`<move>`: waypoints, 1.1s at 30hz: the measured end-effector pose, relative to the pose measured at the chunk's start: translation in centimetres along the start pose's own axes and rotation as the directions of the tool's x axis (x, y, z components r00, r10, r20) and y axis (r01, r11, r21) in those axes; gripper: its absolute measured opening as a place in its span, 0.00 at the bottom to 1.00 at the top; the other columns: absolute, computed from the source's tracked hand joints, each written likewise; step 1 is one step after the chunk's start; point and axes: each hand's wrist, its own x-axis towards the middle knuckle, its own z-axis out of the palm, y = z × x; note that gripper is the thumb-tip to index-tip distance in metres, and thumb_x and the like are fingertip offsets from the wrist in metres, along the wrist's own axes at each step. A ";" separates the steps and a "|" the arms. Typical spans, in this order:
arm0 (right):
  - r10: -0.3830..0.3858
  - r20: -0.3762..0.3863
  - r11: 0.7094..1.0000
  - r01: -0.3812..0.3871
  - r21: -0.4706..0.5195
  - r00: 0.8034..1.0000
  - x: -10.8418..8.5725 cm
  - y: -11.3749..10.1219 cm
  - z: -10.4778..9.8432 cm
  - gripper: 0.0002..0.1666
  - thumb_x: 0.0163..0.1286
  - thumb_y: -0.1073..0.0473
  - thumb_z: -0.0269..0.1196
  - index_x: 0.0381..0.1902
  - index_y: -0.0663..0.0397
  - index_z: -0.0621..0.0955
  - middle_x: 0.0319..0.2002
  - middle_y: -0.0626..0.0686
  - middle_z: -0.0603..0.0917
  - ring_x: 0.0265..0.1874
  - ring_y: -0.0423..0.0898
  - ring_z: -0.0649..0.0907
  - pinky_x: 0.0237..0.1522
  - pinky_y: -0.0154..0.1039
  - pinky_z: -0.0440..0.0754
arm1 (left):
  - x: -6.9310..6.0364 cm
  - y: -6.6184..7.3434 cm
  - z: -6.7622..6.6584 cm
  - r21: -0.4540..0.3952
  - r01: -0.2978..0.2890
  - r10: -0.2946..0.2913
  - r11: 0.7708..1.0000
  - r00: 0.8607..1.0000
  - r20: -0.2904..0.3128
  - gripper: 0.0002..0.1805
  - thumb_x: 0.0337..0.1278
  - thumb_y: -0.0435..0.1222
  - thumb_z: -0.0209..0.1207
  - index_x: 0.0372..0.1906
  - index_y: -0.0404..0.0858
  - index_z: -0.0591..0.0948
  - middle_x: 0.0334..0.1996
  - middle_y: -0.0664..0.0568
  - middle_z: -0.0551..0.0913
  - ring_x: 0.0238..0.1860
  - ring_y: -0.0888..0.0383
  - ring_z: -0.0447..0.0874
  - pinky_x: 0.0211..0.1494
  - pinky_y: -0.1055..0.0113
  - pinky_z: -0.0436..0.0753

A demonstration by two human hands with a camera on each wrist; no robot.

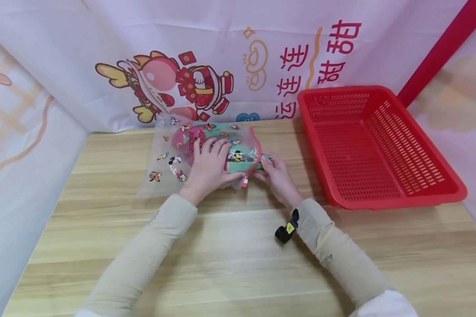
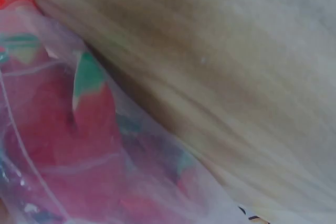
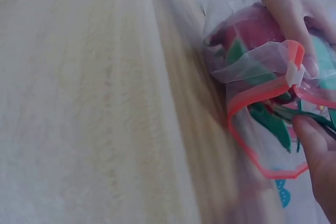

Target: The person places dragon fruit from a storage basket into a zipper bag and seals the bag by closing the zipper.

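Note:
A clear cartoon-printed bag [image 1: 164, 169] with a red zip edge [image 1: 257, 141] lies on the table. Inside is a pink-red and green item [image 2: 94, 129], which resembles a dragon fruit. Across the bag's top my left hand [image 1: 210, 169] rests with fingers spread, its thumb near the mouth; the right wrist view shows it too [image 3: 289, 9]. At the open mouth, my right hand [image 1: 278, 178] pinches a green leaf-like part [image 3: 302, 114] that sticks out past the zip edge. A white slider [image 3: 295, 74] sits on the zip. Neither hand is clearly visible in the left wrist view.
A red plastic basket [image 1: 329, 176] with perforated sides stands on the wooden table [image 1: 230, 264] to the right of the bag. Behind the table hangs a printed white cloth [image 1: 206, 26], close to the bag's far edge. A black strap [image 1: 285, 233] hangs by my right wrist.

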 end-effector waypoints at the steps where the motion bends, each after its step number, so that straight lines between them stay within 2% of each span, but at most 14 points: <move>1: 0.001 -0.001 1.000 -0.001 0.008 1.000 0.0 0.2 0.0 0.20 0.78 0.59 0.41 0.61 0.64 0.65 0.43 0.49 0.83 0.38 0.36 0.86 0.58 0.43 0.80 | 0.0 0.1 0.1 0.001 0.000 0.000 1.000 1.000 -0.004 0.48 0.42 0.69 0.59 0.62 0.39 0.72 0.62 0.46 0.73 0.65 0.45 0.65 0.72 0.37 0.53; 4: 0.007 -0.005 1.000 -0.007 0.022 1.000 0.2 0.6 -0.2 0.20 0.78 0.59 0.41 0.61 0.66 0.65 0.38 0.44 0.83 0.37 0.36 0.85 0.55 0.39 0.82 | 0.2 0.1 0.1 -0.018 -0.012 0.012 1.000 1.000 0.016 0.48 0.42 0.70 0.58 0.62 0.39 0.72 0.62 0.47 0.74 0.65 0.46 0.65 0.72 0.36 0.51; 8: -0.002 -0.010 1.000 0.002 0.014 1.000 0.4 1.1 -0.5 0.21 0.78 0.59 0.39 0.62 0.68 0.63 0.35 0.42 0.83 0.36 0.36 0.85 0.52 0.38 0.83 | 0.5 -0.5 -0.9 -0.064 -0.034 0.042 0.997 0.992 0.119 0.49 0.42 0.70 0.59 0.67 0.46 0.69 0.68 0.47 0.69 0.69 0.45 0.61 0.74 0.37 0.49; 11: -0.028 -0.012 1.000 0.028 0.006 1.000 0.5 1.2 -0.9 0.22 0.78 0.58 0.39 0.61 0.68 0.64 0.34 0.41 0.83 0.36 0.35 0.85 0.49 0.36 0.84 | 0.5 -1.2 -1.9 -0.101 0.005 0.018 0.995 0.975 0.221 0.49 0.41 0.68 0.62 0.71 0.54 0.63 0.73 0.45 0.58 0.74 0.42 0.51 0.74 0.35 0.44; 14: -0.038 -0.012 0.999 0.039 0.018 0.999 0.6 1.2 -1.0 0.20 0.78 0.59 0.40 0.59 0.67 0.65 0.33 0.40 0.84 0.35 0.35 0.85 0.45 0.33 0.85 | 0.2 -1.7 -2.4 -0.141 0.054 -0.014 0.989 0.962 0.274 0.50 0.41 0.66 0.63 0.72 0.58 0.60 0.75 0.45 0.52 0.75 0.39 0.44 0.72 0.32 0.44; 16: -0.033 -0.009 0.999 0.033 0.026 0.999 0.8 1.1 -0.9 0.19 0.78 0.60 0.41 0.58 0.68 0.66 0.32 0.40 0.84 0.34 0.35 0.85 0.44 0.33 0.85 | 0.0 -1.9 -2.4 -0.154 0.061 -0.017 0.986 0.962 0.273 0.49 0.42 0.65 0.63 0.72 0.57 0.60 0.74 0.44 0.54 0.75 0.38 0.45 0.72 0.31 0.47; 19: 0.000 -0.017 0.999 0.000 0.035 1.000 0.9 1.1 -0.5 0.19 0.78 0.61 0.41 0.58 0.68 0.66 0.31 0.42 0.84 0.33 0.36 0.85 0.42 0.32 0.85 | -0.3 -1.8 -2.3 -0.126 0.033 -0.002 0.991 0.970 0.241 0.49 0.43 0.65 0.62 0.72 0.53 0.62 0.71 0.44 0.62 0.73 0.38 0.49 0.72 0.34 0.51; 23: 0.048 -0.012 0.997 -0.047 0.059 0.999 0.9 1.0 0.2 0.23 0.78 0.62 0.41 0.64 0.69 0.64 0.31 0.42 0.84 0.33 0.36 0.85 0.43 0.32 0.85 | -0.3 -1.5 -2.1 -0.021 -0.018 0.022 1.000 0.979 0.201 0.48 0.44 0.66 0.61 0.70 0.47 0.66 0.65 0.45 0.72 0.69 0.40 0.59 0.73 0.35 0.47; 26: 0.066 0.030 0.994 -0.068 0.083 0.997 0.7 0.9 0.6 0.26 0.78 0.61 0.40 0.68 0.68 0.61 0.33 0.42 0.84 0.35 0.37 0.85 0.47 0.34 0.84 | -0.1 -1.1 -2.1 0.032 -0.048 0.042 0.998 0.982 0.183 0.44 0.47 0.66 0.58 0.66 0.44 0.70 0.62 0.46 0.76 0.66 0.44 0.66 0.74 0.35 0.48; 29: 0.065 0.080 0.993 -0.072 0.089 0.995 0.6 0.8 0.9 0.27 0.78 0.60 0.39 0.70 0.67 0.59 0.38 0.43 0.84 0.39 0.38 0.85 0.53 0.37 0.82 | -0.1 -0.9 -2.1 0.044 -0.054 0.045 0.998 0.982 0.185 0.41 0.50 0.66 0.56 0.64 0.43 0.72 0.61 0.46 0.77 0.64 0.46 0.69 0.73 0.38 0.53; 33: 0.058 0.135 0.994 -0.069 0.085 0.989 0.4 0.8 0.7 0.28 0.78 0.58 0.37 0.72 0.63 0.58 0.56 0.58 0.80 0.45 0.39 0.83 0.60 0.40 0.79 | -0.2 -0.8 -2.1 0.029 -0.032 0.025 0.999 0.980 0.195 0.42 0.49 0.66 0.57 0.64 0.44 0.72 0.63 0.47 0.75 0.65 0.46 0.68 0.73 0.40 0.57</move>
